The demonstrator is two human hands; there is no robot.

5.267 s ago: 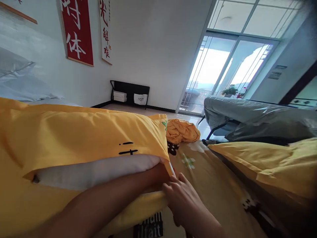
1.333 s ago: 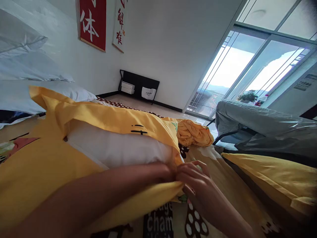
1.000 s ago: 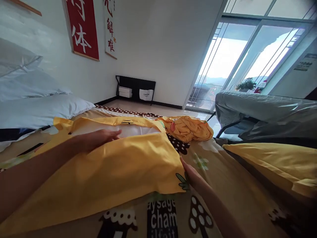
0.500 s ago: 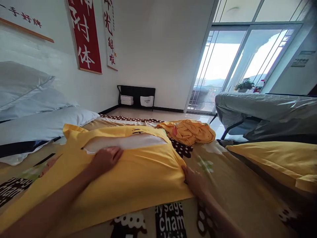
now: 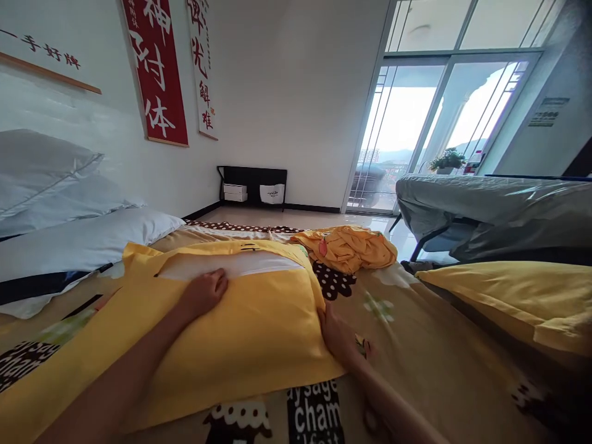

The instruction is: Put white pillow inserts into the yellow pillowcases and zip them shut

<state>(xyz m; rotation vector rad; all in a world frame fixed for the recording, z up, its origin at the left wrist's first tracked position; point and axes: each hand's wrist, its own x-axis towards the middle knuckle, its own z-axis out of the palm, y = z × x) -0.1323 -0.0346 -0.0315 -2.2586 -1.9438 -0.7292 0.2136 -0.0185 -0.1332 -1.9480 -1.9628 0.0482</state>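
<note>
A yellow pillowcase (image 5: pixel 250 339) lies on the bed around a white pillow (image 5: pixel 240 263), which shows through the long slit along the far side. My left hand (image 5: pixel 206 295) is closed on the near lip of that slit, its fingers curled over the fabric. At the right-hand end, my right hand (image 5: pixel 340 336) grips the pillowcase's side edge; some of its fingers are hidden by the cloth. The left part of the pillowcase spreads flat under my left forearm.
A crumpled orange-yellow cloth (image 5: pixel 349 246) sits beyond the pillowcase. White pillows (image 5: pixel 106 237) are stacked at left, and a yellow pillow (image 5: pixel 509 296) rests at right. Behind it stands a plastic-covered piece of furniture (image 5: pixel 499 197). The patterned bedsheet (image 5: pixel 402 357) lies underneath.
My right hand has moved left and a little up along the right end of the pillowcase, pushing that edge inward. My left hand keeps its hold on the slit. The view has shifted slightly.
</note>
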